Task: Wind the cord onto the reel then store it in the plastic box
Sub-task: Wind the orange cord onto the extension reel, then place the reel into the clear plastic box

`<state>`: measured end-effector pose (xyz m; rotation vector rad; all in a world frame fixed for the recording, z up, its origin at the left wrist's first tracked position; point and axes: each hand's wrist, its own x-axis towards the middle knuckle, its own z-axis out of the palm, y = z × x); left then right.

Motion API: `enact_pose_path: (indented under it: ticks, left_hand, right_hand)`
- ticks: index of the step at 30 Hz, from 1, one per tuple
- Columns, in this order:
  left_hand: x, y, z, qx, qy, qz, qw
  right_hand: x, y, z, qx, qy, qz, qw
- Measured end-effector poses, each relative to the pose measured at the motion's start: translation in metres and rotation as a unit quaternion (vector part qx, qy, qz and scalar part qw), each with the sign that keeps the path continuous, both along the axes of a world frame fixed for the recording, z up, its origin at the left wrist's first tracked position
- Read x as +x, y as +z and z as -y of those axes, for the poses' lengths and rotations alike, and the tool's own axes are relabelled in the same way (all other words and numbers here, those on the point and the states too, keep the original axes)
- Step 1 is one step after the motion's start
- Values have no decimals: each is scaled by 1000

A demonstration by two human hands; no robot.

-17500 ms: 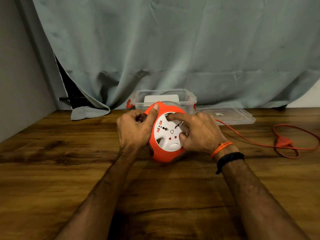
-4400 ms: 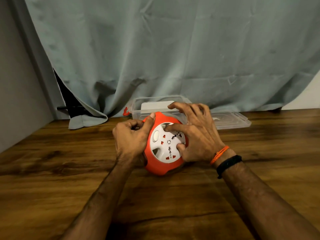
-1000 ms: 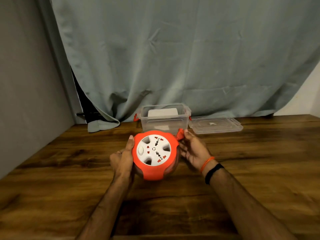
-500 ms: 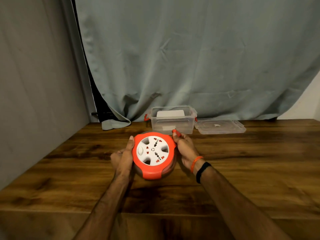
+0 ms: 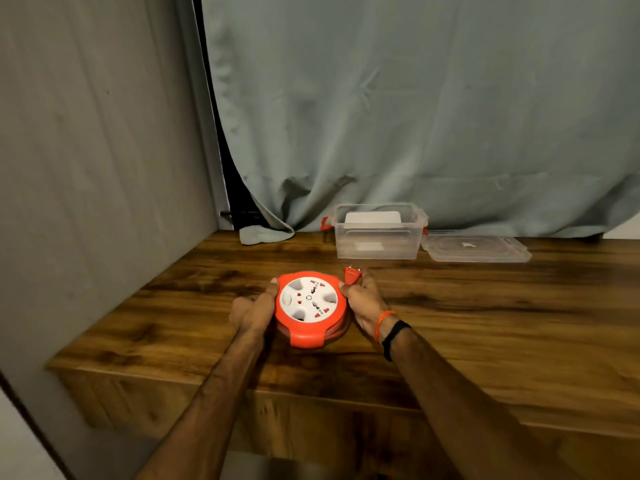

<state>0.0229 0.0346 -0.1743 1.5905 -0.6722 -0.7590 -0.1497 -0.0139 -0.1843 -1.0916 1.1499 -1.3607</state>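
The orange cord reel [image 5: 310, 308] with its white socket face sits between my hands on the wooden table [image 5: 485, 306], socket face tilted toward me. My left hand [image 5: 251, 310] grips its left rim, thumb on the front edge. My right hand [image 5: 363, 299] holds the right rim and pinches the orange plug [image 5: 350, 274], which sticks up beside the reel. No loose cord lies on the table. The clear plastic box [image 5: 377, 233] stands open behind the reel, against the curtain.
The box's clear lid [image 5: 474, 249] lies flat to the right of the box. A grey-green curtain [image 5: 415, 116] hangs behind the table and a grey wall [image 5: 86, 168] closes the left side. The table's front edge [image 5: 311, 396] is under my forearms.
The camera has pulled back and up, so the reel and hands look smaller. Both hands keep hold of the reel, with the plug still in the right hand.
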Motion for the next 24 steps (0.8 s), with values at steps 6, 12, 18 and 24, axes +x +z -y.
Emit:
enact_pose_path:
  ticks: [6,12,18,24]
  left_hand:
    - [15,2,4,60,-48,55,995]
    - [21,6,5,83,3,135,987]
    - [27,6,3,104,-10,167,980]
    - [20,19,-5,105,-48,170,979]
  right_hand:
    - [14,-13,15,22,-23,-19,999]
    - [20,-17,16,15,-52,-158,986]
    - [15,-10,13,-12,-87,-283,955]
    - [1,-2,-3,1,-73,-237,969]
